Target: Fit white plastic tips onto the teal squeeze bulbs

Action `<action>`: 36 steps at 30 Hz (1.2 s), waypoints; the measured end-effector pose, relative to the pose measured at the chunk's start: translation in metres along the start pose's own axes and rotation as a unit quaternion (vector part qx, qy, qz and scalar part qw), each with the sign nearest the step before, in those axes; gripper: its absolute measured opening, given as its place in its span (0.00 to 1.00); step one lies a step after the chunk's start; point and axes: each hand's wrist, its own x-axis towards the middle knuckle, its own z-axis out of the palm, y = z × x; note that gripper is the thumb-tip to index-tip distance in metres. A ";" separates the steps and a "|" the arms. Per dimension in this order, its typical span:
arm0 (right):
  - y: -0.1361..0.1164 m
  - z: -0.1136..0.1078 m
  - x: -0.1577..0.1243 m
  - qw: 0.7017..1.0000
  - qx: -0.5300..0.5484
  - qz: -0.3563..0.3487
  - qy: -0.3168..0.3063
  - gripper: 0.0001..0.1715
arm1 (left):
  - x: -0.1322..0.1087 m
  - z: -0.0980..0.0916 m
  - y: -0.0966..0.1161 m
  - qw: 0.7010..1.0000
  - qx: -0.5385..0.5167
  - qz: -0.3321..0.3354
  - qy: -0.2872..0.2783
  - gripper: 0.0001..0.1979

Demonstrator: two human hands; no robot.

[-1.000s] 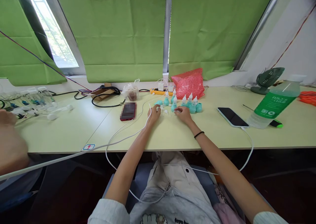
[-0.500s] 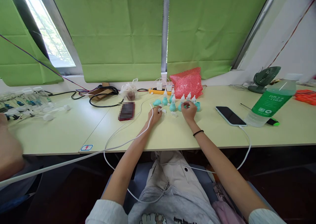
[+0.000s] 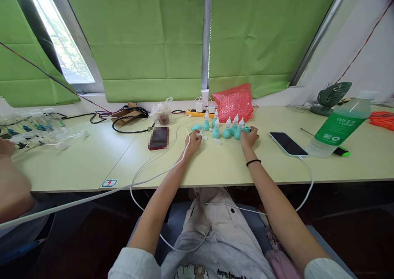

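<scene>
Your right hand (image 3: 250, 137) has moved right, onto the open teal bulb (image 3: 247, 129) in front of the red pouch (image 3: 234, 102) — fingers closed round it. Your left hand (image 3: 193, 141) curls front-left of the pouch — I can't tell its hold. A sideways tug could topple neighbouring tipped bulbs (image 3: 227, 133).

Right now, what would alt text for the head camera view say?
A person's right-hand grip touches a tipless teal bulb beside white-tipped teal bulbs on a pale table; the left-hand grip is by small whitish pieces.
</scene>
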 end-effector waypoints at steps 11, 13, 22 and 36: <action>-0.016 -0.017 0.001 0.992 0.030 -0.052 0.112 0.15 | 0.016 -0.002 -0.003 0.956 -0.275 -0.080 -0.057 0.14; -0.028 -0.023 -0.007 0.985 0.047 -0.129 0.105 0.17 | 0.018 -0.005 -0.004 0.939 -0.326 -0.088 -0.071 0.14; -0.059 -0.006 -0.088 0.859 0.056 -0.454 -0.229 0.14 | 0.018 -0.009 -0.004 0.873 -0.456 -0.110 -0.132 0.13; -0.056 -0.003 -0.089 0.871 0.016 -0.402 -0.282 0.16 | 0.005 -0.010 0.014 0.848 -0.482 -0.102 -0.194 0.16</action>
